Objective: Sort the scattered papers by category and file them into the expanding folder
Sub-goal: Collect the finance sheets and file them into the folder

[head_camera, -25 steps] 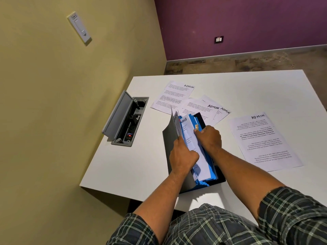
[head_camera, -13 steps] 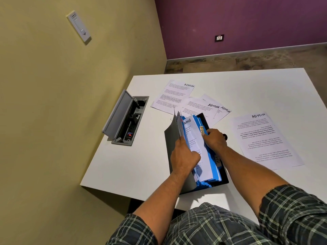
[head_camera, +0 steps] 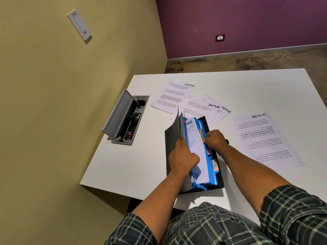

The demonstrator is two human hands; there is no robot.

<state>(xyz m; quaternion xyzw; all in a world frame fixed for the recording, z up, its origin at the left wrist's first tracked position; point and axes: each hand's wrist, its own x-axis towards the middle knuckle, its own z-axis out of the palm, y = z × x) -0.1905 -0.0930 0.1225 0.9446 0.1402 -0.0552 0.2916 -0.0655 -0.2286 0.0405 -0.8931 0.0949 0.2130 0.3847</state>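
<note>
Left hand (head_camera: 183,156) grips the folder (head_camera: 213,181) flap and a sheet (head_camera: 195,147) upright; right hand (head_camera: 215,141) pinches the tabs. Folder lies near the desk (head_camera: 123,165) front edge, ADMIN papers (head_camera: 261,140) just beyond and beside it.

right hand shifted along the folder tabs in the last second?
Yes. The right hand slid toward the person along the expanding folder, uncovering the yellow FINANCE tab it had hidden, and now sits near the pink tab.
</note>
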